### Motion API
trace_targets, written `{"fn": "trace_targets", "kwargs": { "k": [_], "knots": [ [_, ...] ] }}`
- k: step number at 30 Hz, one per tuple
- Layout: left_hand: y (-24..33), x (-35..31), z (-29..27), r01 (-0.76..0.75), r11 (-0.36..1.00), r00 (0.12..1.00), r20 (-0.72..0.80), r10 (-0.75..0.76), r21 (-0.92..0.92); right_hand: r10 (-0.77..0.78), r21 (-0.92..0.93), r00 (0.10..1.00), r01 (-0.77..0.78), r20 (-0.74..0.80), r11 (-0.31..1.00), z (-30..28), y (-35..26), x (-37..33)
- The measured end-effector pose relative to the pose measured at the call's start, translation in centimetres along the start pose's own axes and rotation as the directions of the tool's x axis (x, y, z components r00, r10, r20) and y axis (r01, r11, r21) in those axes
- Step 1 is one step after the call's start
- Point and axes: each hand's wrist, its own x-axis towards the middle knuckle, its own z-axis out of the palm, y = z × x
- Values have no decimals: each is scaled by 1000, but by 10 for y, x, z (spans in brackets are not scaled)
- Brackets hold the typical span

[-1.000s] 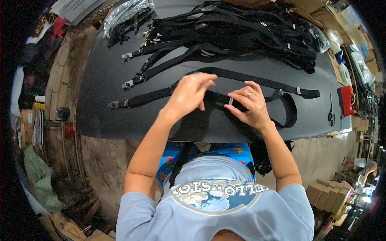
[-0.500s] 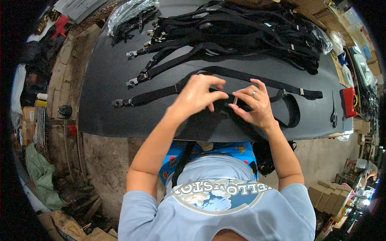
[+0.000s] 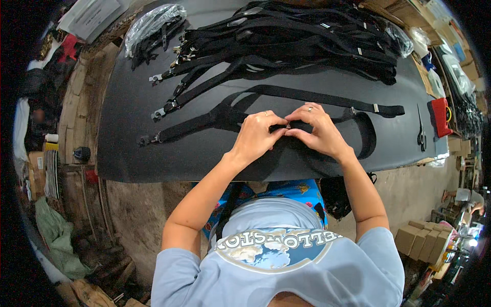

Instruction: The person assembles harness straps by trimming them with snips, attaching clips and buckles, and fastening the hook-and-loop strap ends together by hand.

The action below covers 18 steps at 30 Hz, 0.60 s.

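Both my hands meet above the black table [image 3: 194, 153], fingertip to fingertip. My right hand [image 3: 318, 132] is closed in a pinch on a small metal slide buckle [image 3: 288, 124], mostly covered by the fingers. My left hand [image 3: 255, 135] is also pinched closed against the buckle; what it holds there is hidden. Under and around the hands lies a pair of black elastic suspenders [image 3: 307, 93]. A metal clip [image 3: 148, 139] ends its left strap, and a loop [image 3: 369, 135] curls to the right of my right hand.
Behind lies a large heap of black suspenders [image 3: 302, 46] with metal clips at its left end. Clear plastic bags [image 3: 156, 23] hold dark parts at the far left. Scissors [image 3: 421, 135] and a red object [image 3: 440, 117] lie at the right edge. Brown cartons [image 3: 422, 240] stand lower right.
My left hand has moved in and closed against the buckle in my right hand. The gap between the hands is gone. The whole view has shifted slightly.
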Motion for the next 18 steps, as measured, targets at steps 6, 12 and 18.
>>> {"fn": "trace_targets", "kwargs": {
  "k": [6,12,18],
  "knots": [
    [-7,-1,10,-124,984,986,-98,136,127,84,19,994,-83,-73,996,10,1,-7],
    [-13,-1,16,-122,978,975,-165,150,169,32,-129,984,-55,-178,990,23,-3,-12],
    [-15,0,22,-153,975,958,-217,186,159,57,-59,960,-76,-275,995,34,-10,-17]
  ]
}}
